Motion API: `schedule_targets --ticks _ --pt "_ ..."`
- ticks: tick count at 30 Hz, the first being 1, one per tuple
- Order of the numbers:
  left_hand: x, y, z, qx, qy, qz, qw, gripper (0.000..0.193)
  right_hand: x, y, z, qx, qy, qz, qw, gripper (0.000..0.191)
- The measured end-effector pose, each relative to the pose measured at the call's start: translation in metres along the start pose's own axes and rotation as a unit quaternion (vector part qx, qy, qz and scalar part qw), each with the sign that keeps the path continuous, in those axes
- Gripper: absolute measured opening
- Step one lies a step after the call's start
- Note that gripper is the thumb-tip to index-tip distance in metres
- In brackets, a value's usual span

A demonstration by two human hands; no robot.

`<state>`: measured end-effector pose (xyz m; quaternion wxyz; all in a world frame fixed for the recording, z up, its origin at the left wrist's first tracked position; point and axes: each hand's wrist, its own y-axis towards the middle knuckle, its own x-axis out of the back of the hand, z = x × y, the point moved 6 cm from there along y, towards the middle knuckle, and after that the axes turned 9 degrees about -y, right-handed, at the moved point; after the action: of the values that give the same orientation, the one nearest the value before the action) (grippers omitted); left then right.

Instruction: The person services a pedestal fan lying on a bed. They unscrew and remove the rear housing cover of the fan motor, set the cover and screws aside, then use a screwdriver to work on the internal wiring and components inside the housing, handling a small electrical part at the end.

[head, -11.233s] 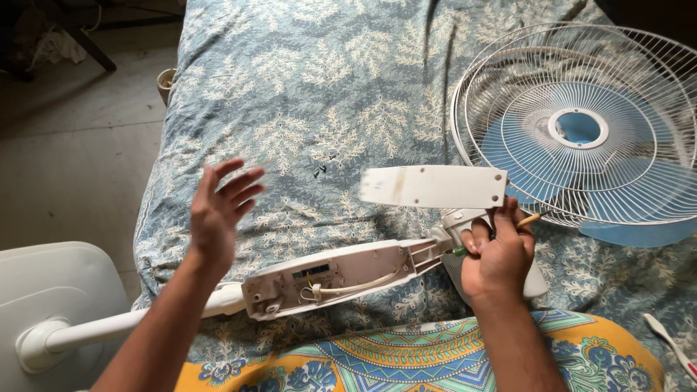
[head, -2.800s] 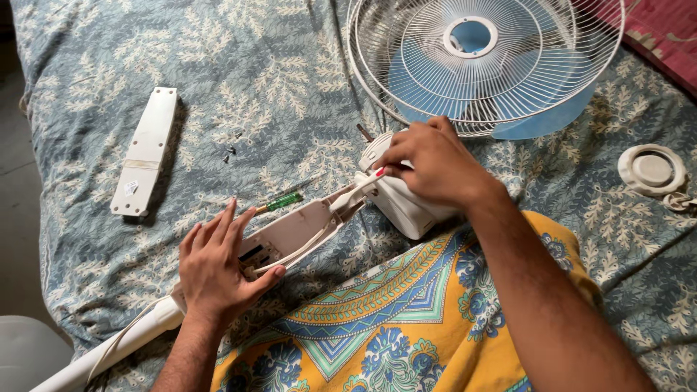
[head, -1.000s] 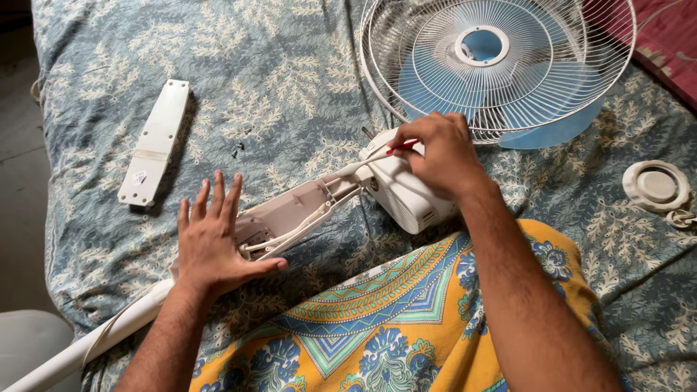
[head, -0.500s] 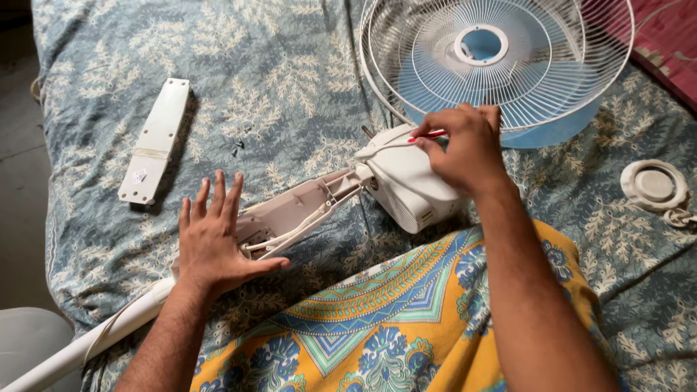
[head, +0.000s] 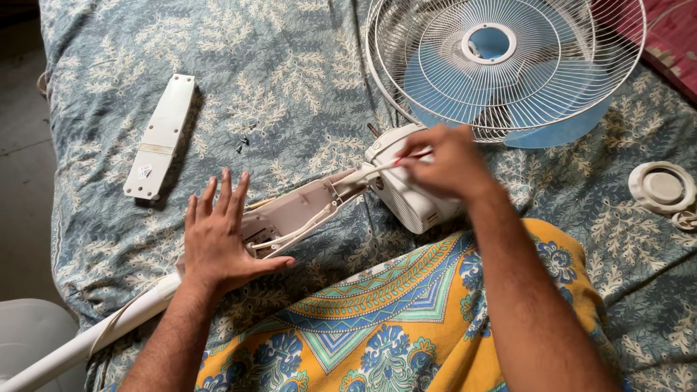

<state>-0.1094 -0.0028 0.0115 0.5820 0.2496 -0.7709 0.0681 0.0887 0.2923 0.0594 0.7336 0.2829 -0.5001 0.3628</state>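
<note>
My left hand (head: 221, 239) lies flat, fingers spread, pressing on the opened control housing (head: 294, 214) of the fan's pole, whose white wires show inside. My right hand (head: 446, 161) is closed around a thin red-tipped tool (head: 415, 155), pinched at the white motor casing (head: 406, 192) just right of the housing. The pole (head: 87, 341) runs off to the near left. Just beyond the right hand lies the fan's wire cage (head: 508, 65) with blue blades. Far left on the floral bed sheet (head: 290, 80) lies the detached white cover plate (head: 161, 136), small dark screws (head: 243, 141) beside it. A round white cap (head: 662, 187) lies at right.
</note>
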Motion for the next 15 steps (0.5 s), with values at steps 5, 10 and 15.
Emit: schedule_targets --ticks 5,10,15 --pt "-0.001 -0.002 -0.003 -0.003 0.004 -0.005 1.000 0.155 -0.008 0.001 -0.005 -0.026 0.028 0.045 0.998 0.013" --pt "-0.001 0.001 -0.002 0.001 0.003 -0.005 1.000 0.155 -0.011 0.001 -0.001 0.026 0.005 0.013 1.000 0.012" --pt "-0.002 0.001 -0.001 0.005 0.003 0.006 1.000 0.155 -0.004 -0.005 0.012 0.091 0.050 -0.048 0.993 0.013"
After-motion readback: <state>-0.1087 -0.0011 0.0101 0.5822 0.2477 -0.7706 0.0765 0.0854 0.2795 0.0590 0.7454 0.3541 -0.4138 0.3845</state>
